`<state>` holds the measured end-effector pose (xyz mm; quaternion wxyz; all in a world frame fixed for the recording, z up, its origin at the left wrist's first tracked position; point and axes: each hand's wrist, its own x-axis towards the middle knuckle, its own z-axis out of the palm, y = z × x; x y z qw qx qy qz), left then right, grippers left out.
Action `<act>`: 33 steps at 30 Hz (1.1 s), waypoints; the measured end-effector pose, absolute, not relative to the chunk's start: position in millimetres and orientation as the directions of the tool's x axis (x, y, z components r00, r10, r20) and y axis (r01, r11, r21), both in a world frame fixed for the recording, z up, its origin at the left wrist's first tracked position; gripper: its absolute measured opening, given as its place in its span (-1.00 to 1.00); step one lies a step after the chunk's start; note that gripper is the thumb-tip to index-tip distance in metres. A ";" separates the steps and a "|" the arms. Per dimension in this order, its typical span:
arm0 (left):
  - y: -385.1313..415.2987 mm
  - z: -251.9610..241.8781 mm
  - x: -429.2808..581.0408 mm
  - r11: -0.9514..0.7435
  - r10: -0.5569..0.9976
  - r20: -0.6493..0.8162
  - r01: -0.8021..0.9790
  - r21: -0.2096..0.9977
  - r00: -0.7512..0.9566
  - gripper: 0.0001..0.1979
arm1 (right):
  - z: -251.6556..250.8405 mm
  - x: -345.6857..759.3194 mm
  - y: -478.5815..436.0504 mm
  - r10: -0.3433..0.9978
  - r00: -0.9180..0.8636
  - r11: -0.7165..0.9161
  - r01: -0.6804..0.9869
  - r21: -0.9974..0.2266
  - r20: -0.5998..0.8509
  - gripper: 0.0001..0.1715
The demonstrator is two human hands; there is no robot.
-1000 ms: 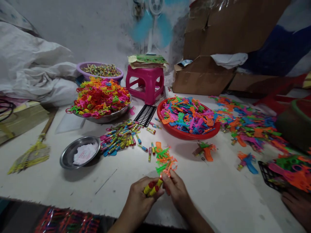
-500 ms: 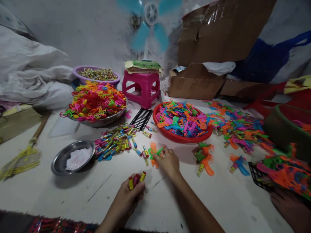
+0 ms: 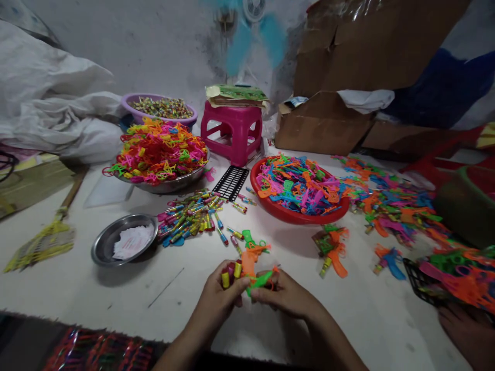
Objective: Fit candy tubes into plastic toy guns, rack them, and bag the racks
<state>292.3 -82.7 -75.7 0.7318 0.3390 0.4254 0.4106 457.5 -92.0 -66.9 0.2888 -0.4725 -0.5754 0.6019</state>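
My left hand (image 3: 216,296) is closed around several small tubes (image 3: 231,273) with yellow and dark red ends. Its thumb reaches the green toy gun (image 3: 263,279) that my right hand (image 3: 288,294) pinches; some orange plastic shows by those fingers. Just beyond both hands lie an orange toy gun (image 3: 249,257) and another green one (image 3: 247,237). Left of these, a few loose tubes (image 3: 222,236) trail off from a larger pile of tubes (image 3: 189,219). How the tubes and the green gun meet inside my fingers is hidden.
A red basin (image 3: 266,203) heaped with toy guns stands ahead. Left are a metal bowl (image 3: 101,252) with paper slips and a heaped basin of colourful plastic pieces (image 3: 158,152). More toy guns (image 3: 402,203) spread rightward. Someone's bare limb (image 3: 464,322) shows at lower right.
My right hand has picked up a green toy gun and drawn it back to my left hand. My left hand has shifted right, still holding the tubes. The view has tilted slightly.
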 end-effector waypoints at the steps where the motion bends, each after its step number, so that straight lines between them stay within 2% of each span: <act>1: -83.2 -75.6 292.7 0.434 0.892 -0.354 -0.311 0.845 0.283 -0.66 | -65.4 454.8 -91.9 0.902 -0.367 -0.185 0.147 -0.972 -0.227 -0.66; 3: -84.0 -77.7 292.5 0.465 0.885 -0.417 -0.335 0.820 0.209 -0.66 | -66.8 447.6 -91.4 0.944 -0.283 -0.181 -0.016 -0.983 -0.169 -0.69; 5: -84.9 -79.9 292.8 0.496 0.866 -0.478 -0.378 0.782 0.148 -0.65 | -72.4 436.1 -92.5 0.974 -0.196 -0.142 -0.157 -0.977 -0.110 -0.44; 6: -85.7 -80.2 293.5 0.497 0.864 -0.482 -0.394 0.773 0.145 -0.64 | -75.9 429.0 -93.8 0.984 -0.151 -0.123 -0.181 -0.976 -0.096 -0.40; 9: -89.2 -77.0 296.8 0.477 0.879 -0.443 -0.377 0.794 0.177 -0.65 | -85.3 410.3 -97.4 0.993 0.096 -0.064 -0.115 -0.991 -0.075 -0.66; 11: -91.7 -73.6 297.0 0.453 0.891 -0.419 -0.315 0.834 0.173 -0.62 | -88.3 405.5 -97.6 0.957 0.287 -0.028 -0.076 -0.997 -0.049 -0.61; 13: -93.5 -72.3 294.2 0.412 0.911 -0.385 -0.255 0.875 0.150 -0.53 | -88.5 407.3 -96.2 0.934 0.355 -0.017 -0.048 -0.999 -0.033 -0.61; 18: -96.0 -77.2 285.1 0.336 0.934 -0.311 -0.138 0.932 0.174 -0.49 | -86.1 416.5 -95.3 0.957 0.289 -0.023 0.041 -0.999 -0.010 -0.59; 22: -96.2 -75.1 289.7 0.406 0.910 -0.370 -0.233 0.883 0.184 -0.46 | -85.5 410.7 -100.6 0.959 0.283 -0.014 0.086 -0.996 0.011 -0.62; 24: -94.8 -72.1 292.7 0.437 0.899 -0.419 -0.296 0.849 0.124 -0.43 | -83.7 406.6 -104.4 0.980 0.196 0.010 0.113 -0.994 0.032 -0.65; 26: -92.5 -70.1 292.5 0.454 0.887 -0.454 -0.326 0.829 0.082 -0.45 | -81.9 406.4 -106.6 0.997 0.024 0.074 0.145 -0.987 0.079 -0.72; 28: -89.7 -70.5 288.5 0.487 0.871 -0.477 -0.330 0.809 0.116 -0.52 | -82.8 412.6 -105.1 0.987 -0.081 0.148 0.162 -0.975 0.137 -0.81; 30: -87.0 -73.8 283.0 0.540 0.842 -0.498 -0.308 0.783 0.208 -0.59 | -88.5 424.7 -98.9 0.986 -0.045 0.163 0.154 -0.974 0.158 -0.80; 33: -84.0 -82.7 276.4 0.613 0.784 -0.552 -0.213 0.761 0.286 -0.63 | -102.3 446.4 -85.3 0.993 0.092 0.052 0.176 -0.983 0.069 -0.71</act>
